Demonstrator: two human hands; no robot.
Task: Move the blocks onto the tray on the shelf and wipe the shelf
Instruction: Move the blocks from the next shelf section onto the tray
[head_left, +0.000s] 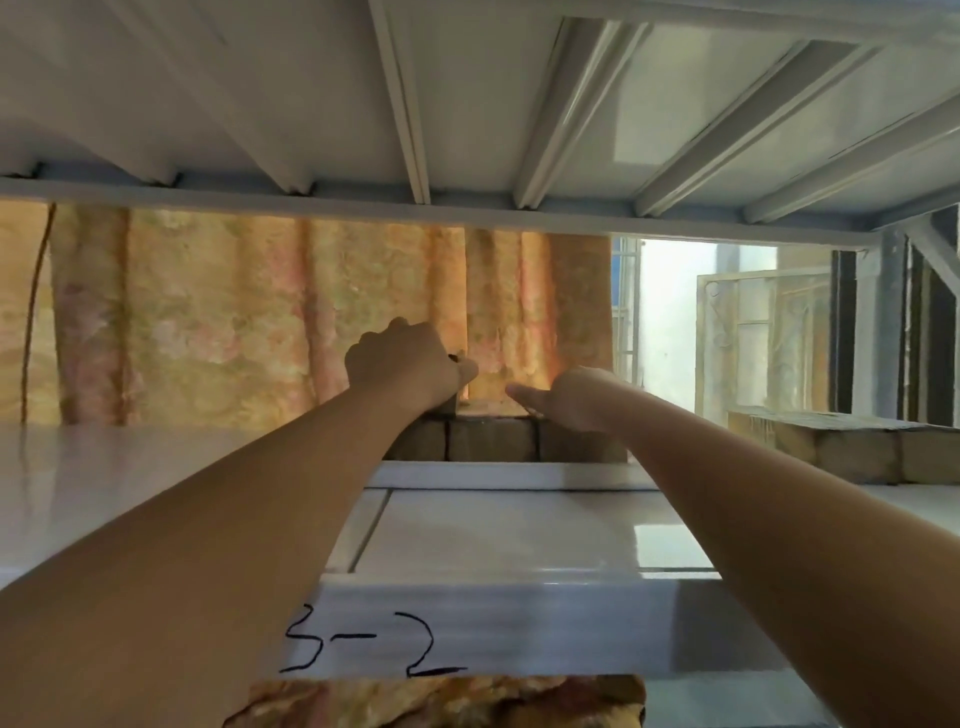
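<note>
Two hands reach over the shelf (104, 483). Left hand (402, 364) is curled on one block (464, 404), mostly hidden. Three-block row (491, 441) sits at the far end of the white tray (509, 475). Right hand (569, 400) is flat with fingers straight, at the row's top. Block stack (857, 452) is far right, well apart.

The tray (509, 475) sits on the shelf (78, 493), centre. A row of blocks (488, 441) stands along its far rim. A second block group (831, 449) lies on the shelf, far right. A curtain (208, 312) hangs behind. An upper shelf (467, 78) spans overhead.
</note>
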